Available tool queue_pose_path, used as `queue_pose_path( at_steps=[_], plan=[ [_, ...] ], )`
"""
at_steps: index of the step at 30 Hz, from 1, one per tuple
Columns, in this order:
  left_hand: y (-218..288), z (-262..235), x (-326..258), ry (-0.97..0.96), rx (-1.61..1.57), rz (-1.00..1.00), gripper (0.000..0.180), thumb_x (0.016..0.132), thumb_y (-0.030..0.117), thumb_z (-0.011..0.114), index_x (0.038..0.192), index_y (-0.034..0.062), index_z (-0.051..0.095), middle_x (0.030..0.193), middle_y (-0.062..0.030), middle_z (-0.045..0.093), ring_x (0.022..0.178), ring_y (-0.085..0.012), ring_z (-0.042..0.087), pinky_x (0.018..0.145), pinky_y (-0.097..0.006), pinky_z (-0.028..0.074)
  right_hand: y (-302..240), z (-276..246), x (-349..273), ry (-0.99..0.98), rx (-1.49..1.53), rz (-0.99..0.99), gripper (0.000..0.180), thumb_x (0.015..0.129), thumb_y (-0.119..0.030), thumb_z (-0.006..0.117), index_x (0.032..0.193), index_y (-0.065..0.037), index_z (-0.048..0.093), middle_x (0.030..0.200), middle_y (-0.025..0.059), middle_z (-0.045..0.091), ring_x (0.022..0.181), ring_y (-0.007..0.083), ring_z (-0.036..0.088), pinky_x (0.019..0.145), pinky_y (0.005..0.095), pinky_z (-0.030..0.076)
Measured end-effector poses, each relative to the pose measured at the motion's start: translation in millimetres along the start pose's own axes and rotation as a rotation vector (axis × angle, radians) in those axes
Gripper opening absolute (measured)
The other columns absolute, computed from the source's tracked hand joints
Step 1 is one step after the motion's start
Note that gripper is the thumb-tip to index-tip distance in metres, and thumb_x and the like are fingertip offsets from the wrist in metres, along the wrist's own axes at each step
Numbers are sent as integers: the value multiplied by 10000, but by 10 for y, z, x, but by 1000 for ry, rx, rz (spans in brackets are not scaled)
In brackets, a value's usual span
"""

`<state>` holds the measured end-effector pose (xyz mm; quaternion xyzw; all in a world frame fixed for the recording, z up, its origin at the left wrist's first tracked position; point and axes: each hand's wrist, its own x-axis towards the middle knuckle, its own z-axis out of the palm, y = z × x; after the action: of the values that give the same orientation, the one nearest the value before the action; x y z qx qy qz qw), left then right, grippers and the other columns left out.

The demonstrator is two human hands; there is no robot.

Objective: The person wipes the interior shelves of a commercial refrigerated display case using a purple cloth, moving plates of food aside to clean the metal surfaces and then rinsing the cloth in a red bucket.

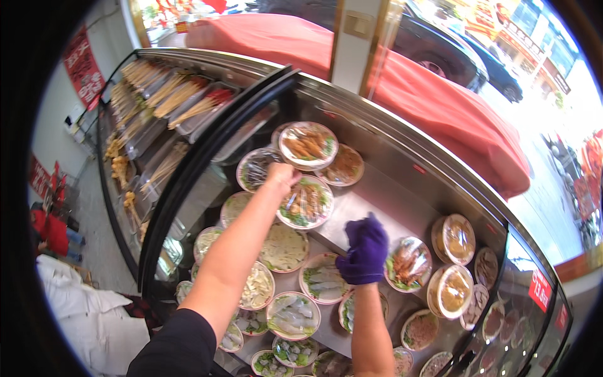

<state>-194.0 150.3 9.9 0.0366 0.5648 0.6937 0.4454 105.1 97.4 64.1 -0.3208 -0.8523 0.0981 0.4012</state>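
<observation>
My bare left hand (286, 176) is closed at the upper left rim of a plate (306, 202) of film-wrapped food with green leaves, seemingly gripping that rim. Just left of it sits a plate of dark, silvery food (255, 168). Behind it, a wrapped plate of orange-brown pieces (308, 144) is stacked on other plates. My right hand (364, 248), in a purple glove, hovers over the display case with its fingers curled and nothing visible in them. To its right is a plate of reddish-brown food (408, 264); to its left, a plate of pale food (325, 278).
Several more plates, such as one of pale slices (293, 315), fill the near part. Stacked wrapped bowls (453, 239) stand right. A black curved frame (217, 135) divides off trays of skewers (179, 97). A person in white (94, 320) is at the lower left.
</observation>
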Motion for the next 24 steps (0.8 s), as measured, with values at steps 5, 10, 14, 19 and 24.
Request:
queue_pose_path(
  at_steps=[5, 10, 14, 19, 24],
  plan=[
    [-90, 176, 143, 151, -5, 61, 275, 798, -92, 438, 1048, -11, 518, 1016, -127, 580, 764, -243, 616, 599, -355, 567, -290, -76, -222, -155, 211, 67, 467, 455, -206, 661, 899, -66, 638, 865, 108, 622, 990, 329, 570, 958, 401, 418],
    [-99, 327, -101, 129, 27, 135, 196, 799, -71, 438, 957, -39, 550, 944, -133, 596, 745, -215, 620, 592, -318, 564, -362, -143, -550, -260, 308, 171, 475, 477, -119, 636, 946, -47, 641, 926, 131, 625, 1075, 334, 536, 948, 386, 422],
    [-2, 372, -647, 89, 86, 148, 186, 823, -65, 428, 971, -35, 538, 932, -132, 606, 744, -203, 629, 632, -295, 572, -432, -154, -677, -307, 263, 190, 449, 516, -86, 632, 964, -82, 644, 982, 134, 619, 1070, 330, 536, 917, 386, 446],
    [-431, 884, -1158, -148, 135, -4, 202, 846, -18, 515, 1026, 9, 602, 925, -111, 661, 754, -196, 653, 675, -337, 573, -381, -43, -841, -254, 264, 158, 464, 483, -124, 661, 942, -65, 629, 934, 142, 602, 994, 359, 548, 943, 412, 428],
    [-1366, 1482, -1155, -345, 233, -143, 155, 823, -5, 530, 959, -41, 595, 849, -142, 652, 688, -243, 662, 613, -358, 571, -551, -313, -735, -291, 330, 187, 427, 533, -118, 650, 958, -86, 634, 1004, 135, 609, 1055, 326, 545, 891, 392, 454]
  ],
)
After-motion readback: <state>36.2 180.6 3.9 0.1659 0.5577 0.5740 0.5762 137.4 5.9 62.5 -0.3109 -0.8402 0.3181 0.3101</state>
